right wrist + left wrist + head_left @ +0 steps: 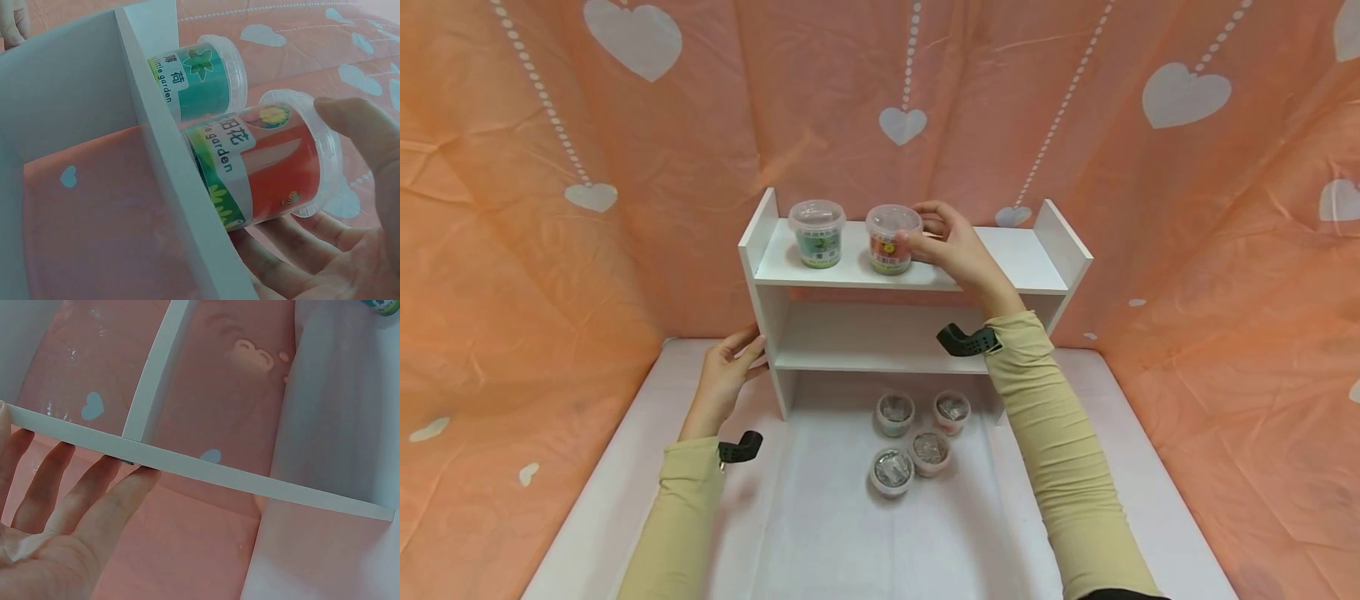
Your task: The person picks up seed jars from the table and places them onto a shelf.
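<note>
My right hand (951,250) holds a clear plastic tub with a red label (889,250) at the top tier of a white shelf (880,333). The right wrist view shows the thumb at the lid's rim and the fingers along the tub's other side. Beside it on that tier stands a tub with a green label (818,242), upright, its clear lid on. My left hand (724,371) is at the shelf's left side panel (206,472), fingers fairly straight, fingertips right at the panel in the left wrist view.
Several lidded tubs (892,469) stand grouped on the white table (820,533), in front of and below the shelf. An orange cloth with white hearts (700,208) hangs behind the shelf and along both sides. A raised side panel (1063,233) bounds the top tier at right.
</note>
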`<state>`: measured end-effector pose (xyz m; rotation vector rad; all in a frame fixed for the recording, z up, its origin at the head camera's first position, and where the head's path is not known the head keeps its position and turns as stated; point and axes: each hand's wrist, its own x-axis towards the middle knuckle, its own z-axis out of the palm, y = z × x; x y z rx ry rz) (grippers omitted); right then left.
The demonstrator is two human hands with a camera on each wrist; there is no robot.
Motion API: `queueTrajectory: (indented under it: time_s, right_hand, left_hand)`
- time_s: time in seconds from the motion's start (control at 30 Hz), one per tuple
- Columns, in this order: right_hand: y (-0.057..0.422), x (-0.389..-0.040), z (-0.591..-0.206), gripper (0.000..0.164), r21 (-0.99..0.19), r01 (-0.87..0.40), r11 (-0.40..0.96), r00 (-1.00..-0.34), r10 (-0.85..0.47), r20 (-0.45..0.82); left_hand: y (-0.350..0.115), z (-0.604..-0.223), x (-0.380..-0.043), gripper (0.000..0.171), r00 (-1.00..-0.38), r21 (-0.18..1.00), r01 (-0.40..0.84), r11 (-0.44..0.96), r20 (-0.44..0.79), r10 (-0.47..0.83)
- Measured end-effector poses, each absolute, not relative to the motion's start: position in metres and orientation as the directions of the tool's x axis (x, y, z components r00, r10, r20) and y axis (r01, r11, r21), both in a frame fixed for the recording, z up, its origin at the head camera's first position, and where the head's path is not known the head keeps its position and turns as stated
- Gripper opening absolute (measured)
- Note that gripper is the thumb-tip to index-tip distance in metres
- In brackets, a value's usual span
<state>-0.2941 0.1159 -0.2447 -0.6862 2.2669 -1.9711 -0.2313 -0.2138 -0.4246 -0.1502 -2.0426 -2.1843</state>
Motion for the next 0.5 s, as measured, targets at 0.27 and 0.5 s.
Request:
queueTrajectory:
  time_s: [0.27,0.5]
  right_hand:
    - [0.1148,-0.296,-0.2462,0.053,-0.953,-0.292,0.078,-0.899,-0.363,0.245]
    - [0.1153,-0.2981,-0.2472,0.055,-0.953,-0.294,0.074,-0.898,-0.363,0.249]
  left_hand:
    - [-0.2147,-0.4246,-0.2317,0.055,-0.985,0.984,0.17,-0.045,0.169,-0.031]
    - [-0.2143,-0.424,-0.2312,0.056,-0.985,0.983,0.174,-0.057,0.172,-0.031]
